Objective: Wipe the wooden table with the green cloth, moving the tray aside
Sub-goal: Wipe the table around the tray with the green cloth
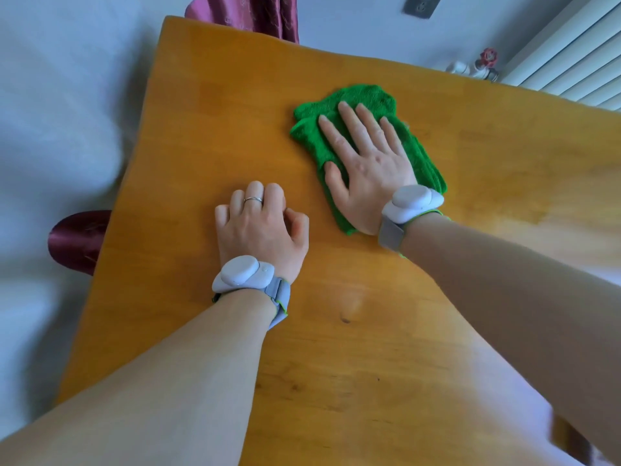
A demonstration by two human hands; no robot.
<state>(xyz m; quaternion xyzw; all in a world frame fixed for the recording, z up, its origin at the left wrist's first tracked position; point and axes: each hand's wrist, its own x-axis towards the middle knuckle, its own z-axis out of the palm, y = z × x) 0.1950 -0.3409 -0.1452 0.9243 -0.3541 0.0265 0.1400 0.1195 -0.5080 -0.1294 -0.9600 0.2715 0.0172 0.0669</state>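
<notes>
The green cloth (366, 99) lies folded on the wooden table (208, 129), in its far middle part. My right hand (366, 166) presses flat on the cloth, fingers spread, palm down. My left hand (262, 227) rests on the bare wood to the left of the cloth, fingers curled under into a loose fist with nothing in it. Both wrists carry a grey band with a white device. No tray is in view.
The table's left edge runs diagonally, with pale floor beyond it. A dark red cushioned seat (77, 240) sits by the left edge. Dark red fabric (258, 15) hangs past the far edge. A white radiator (578, 52) and a red valve (488, 57) are at the far right.
</notes>
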